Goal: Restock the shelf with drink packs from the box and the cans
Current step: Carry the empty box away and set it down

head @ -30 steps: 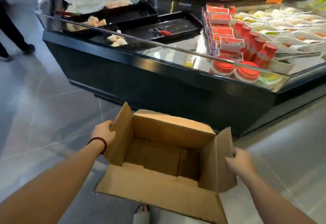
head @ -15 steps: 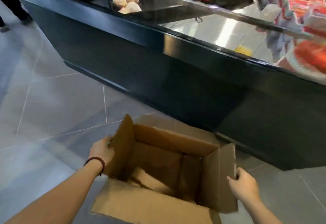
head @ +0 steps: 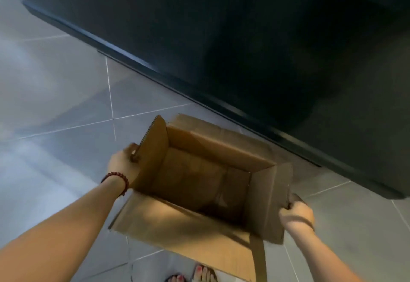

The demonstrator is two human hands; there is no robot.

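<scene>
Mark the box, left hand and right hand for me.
box (head: 177, 221), head view, on its near flap.
left hand (head: 123, 166), head view, back of the hand, gripping the box's left flap.
right hand (head: 297, 214), head view, back of the hand, gripping the right flap.

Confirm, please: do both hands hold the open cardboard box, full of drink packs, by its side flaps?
Not quite: the head view shows the cardboard box empty. The left hand and right hand do hold it by its side flaps.

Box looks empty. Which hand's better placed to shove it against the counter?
Left, probably. The left hand grips the box on its flap away from the counter, so it pushes toward it; the right hand holds the counter-side flap.
</scene>
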